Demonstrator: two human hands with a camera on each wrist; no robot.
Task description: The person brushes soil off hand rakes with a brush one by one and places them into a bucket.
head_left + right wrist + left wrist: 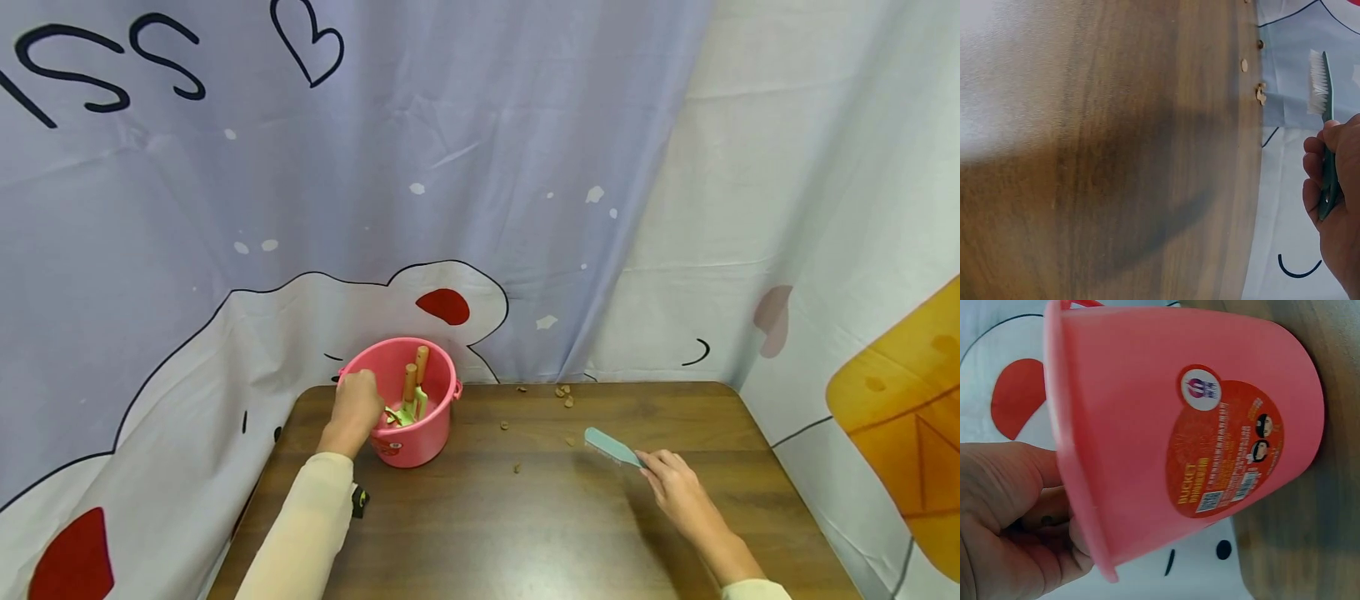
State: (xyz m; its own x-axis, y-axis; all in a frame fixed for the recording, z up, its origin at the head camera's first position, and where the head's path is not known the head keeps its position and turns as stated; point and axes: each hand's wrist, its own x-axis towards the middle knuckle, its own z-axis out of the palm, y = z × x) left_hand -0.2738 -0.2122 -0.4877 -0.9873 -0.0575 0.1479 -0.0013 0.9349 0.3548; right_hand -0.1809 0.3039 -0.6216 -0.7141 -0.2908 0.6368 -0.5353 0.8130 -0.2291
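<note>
A pink bucket [420, 442] stands on the table at the left, a red label on its side. My left hand [357, 412] grips it at the left of the rim; in the left wrist view the curled fingers [1054, 550] meet the rim and are partly hidden. Inside the bucket lean small garden tools [409, 385] with wooden handles and light green heads. My right hand [675, 487] holds a teal brush [611, 444] by its handle, above the table at the right. Its white bristles [1318, 84] show in the right wrist view.
Several small brown bits [562, 392] lie scattered on the wooden table [465, 533], mostly towards its back edge and right of the bucket. A printed curtain [525, 125] hangs close behind the table and along its sides.
</note>
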